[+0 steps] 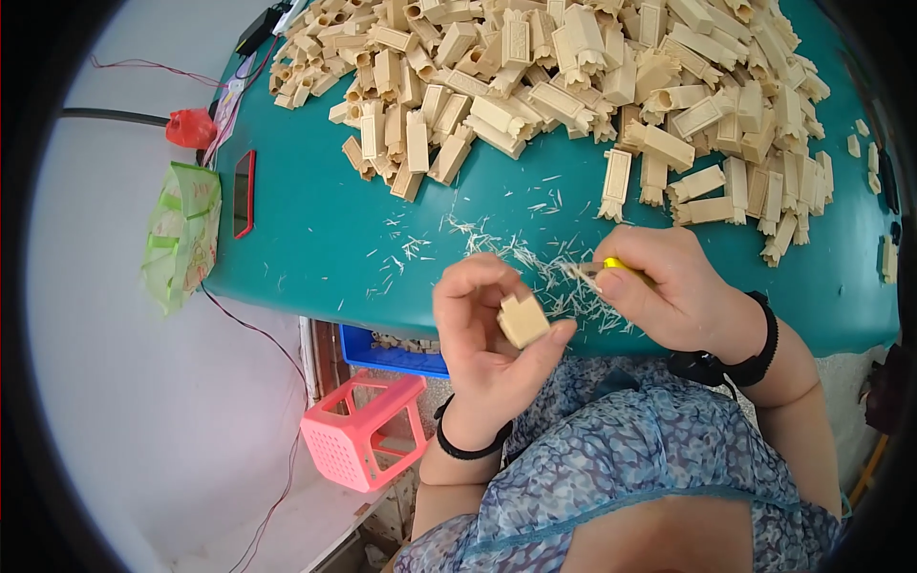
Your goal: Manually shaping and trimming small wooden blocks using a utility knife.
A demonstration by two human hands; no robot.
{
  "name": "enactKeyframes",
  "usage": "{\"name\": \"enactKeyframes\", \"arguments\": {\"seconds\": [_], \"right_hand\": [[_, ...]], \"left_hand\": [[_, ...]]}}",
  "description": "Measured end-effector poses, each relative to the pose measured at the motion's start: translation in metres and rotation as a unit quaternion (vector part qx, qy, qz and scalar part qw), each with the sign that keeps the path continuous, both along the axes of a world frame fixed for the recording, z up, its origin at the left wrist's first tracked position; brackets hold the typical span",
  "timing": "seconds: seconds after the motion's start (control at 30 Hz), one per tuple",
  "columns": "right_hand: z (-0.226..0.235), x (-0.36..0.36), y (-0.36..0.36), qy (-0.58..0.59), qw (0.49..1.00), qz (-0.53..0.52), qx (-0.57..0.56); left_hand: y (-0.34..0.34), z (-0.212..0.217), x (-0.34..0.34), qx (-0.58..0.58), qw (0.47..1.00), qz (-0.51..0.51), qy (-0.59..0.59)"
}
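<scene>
My left hand (487,344) is closed around a small beige block-shaped part (522,322), held up above the table's near edge with its flat, notched end showing. In my right hand (673,286), thumb and fingers grip a small knife with a yellow handle (612,264). Its narrow blade points left toward the beige part and is apart from it. Thin pale shavings (564,286) lie scattered on the green tabletop (315,239) beneath and beyond my hands.
A large heap of similar beige parts (506,115) covers the far side of the table. At the left edge lie a red-edged phone (245,194) and a green plastic bag (181,239). A blue bin (382,355) and a pink stool (349,449) stand below.
</scene>
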State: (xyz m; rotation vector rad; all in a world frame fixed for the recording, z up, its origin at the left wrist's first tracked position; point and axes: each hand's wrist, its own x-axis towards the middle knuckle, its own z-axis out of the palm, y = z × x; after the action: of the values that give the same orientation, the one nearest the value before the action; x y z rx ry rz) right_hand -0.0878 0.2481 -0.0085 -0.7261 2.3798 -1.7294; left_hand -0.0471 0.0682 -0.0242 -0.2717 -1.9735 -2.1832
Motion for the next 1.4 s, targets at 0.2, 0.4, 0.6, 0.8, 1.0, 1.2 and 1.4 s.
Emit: {"name": "enactKeyframes", "arguments": {"seconds": [0.2,0.4,0.6,0.8,1.0,1.2,1.4], "right_hand": [[-0.005,0.003,0.001,0.043,0.998,0.051,0.004],[-0.007,0.004,0.000,0.115,0.991,0.064,-0.010],[-0.006,0.005,-0.001,0.129,0.990,0.064,-0.009],[-0.006,0.005,-0.001,0.147,0.988,0.050,-0.018],[-0.006,0.005,-0.001,0.153,0.987,0.052,-0.012],[-0.007,0.004,-0.001,0.164,0.985,0.048,-0.012],[-0.007,0.000,0.002,0.176,0.982,0.060,0.008]], "left_hand": [[-0.014,0.007,-0.003,-0.124,0.990,-0.029,0.064],[-0.006,0.008,0.002,-0.081,0.996,-0.019,0.036],[-0.004,0.005,0.000,-0.016,0.997,-0.019,0.079],[-0.004,0.005,-0.001,-0.038,0.995,-0.021,0.087],[-0.004,0.005,-0.001,-0.036,0.996,-0.016,0.085],[-0.004,0.005,0.000,-0.031,0.996,-0.018,0.083],[-0.004,0.003,-0.001,-0.024,0.996,-0.036,0.078]]}}
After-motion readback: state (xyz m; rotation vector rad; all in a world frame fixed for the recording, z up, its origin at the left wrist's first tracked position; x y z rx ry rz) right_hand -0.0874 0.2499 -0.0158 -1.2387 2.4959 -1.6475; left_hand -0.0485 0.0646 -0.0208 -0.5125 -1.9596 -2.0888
